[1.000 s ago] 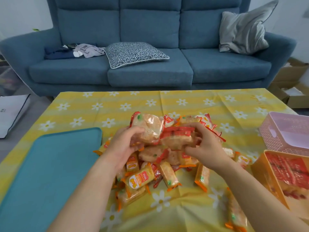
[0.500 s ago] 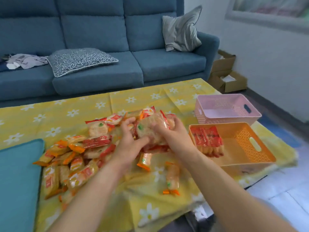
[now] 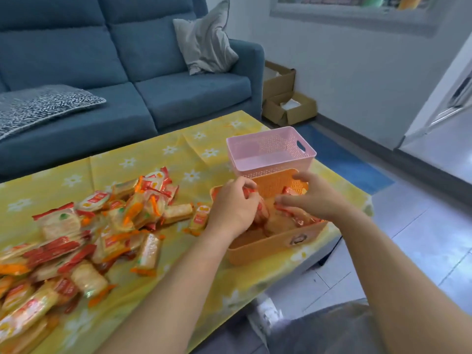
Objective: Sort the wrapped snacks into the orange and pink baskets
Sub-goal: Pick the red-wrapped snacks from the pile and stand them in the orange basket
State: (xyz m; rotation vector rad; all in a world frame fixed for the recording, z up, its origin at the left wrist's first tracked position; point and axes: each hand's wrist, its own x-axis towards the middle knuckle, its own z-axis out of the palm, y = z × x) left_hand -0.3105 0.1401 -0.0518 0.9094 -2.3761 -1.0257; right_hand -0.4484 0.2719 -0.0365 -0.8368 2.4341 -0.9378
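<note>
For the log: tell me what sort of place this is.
Probably a home living room: a blue sofa with a grey cushion, a yellow flowered tablecloth, cardboard boxes by the wall.

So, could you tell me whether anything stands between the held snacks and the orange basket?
Nothing visible does. The left hand grips red-wrapped snacks right over the open orange basket, and the right hand hovers beside it.

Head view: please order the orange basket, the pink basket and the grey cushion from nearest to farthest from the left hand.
1. Orange basket: left hand reaches into it.
2. Pink basket: just behind it.
3. Grey cushion: far back, on the sofa.
</note>
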